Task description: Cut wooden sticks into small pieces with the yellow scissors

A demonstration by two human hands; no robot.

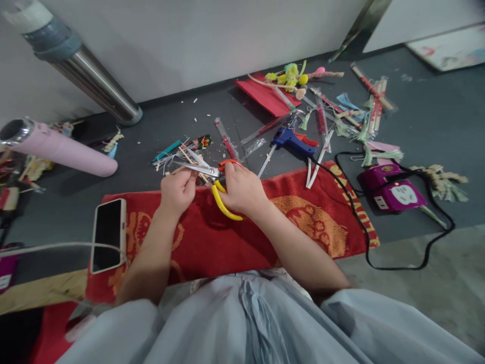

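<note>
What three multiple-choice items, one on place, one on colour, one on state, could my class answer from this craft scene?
1. Where does the phone lie?
A on the red towel's left end
B beside the glue gun
C on the pink tube

2. What colour is the glue gun?
A green
B blue
C white

3. What does the right hand hold?
A the phone
B nothing
C scissors

Answers: 1 A, it rests on the red towel at its left end; 2 B, its body is blue; 3 C, fingers grip the scissors by their handles.

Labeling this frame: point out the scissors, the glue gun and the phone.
scissors [212, 172]: head view, on the blades near the pivot.
glue gun [293, 141]: head view, on the blue body.
phone [108, 233]: head view, middle of the dark screen.
</note>
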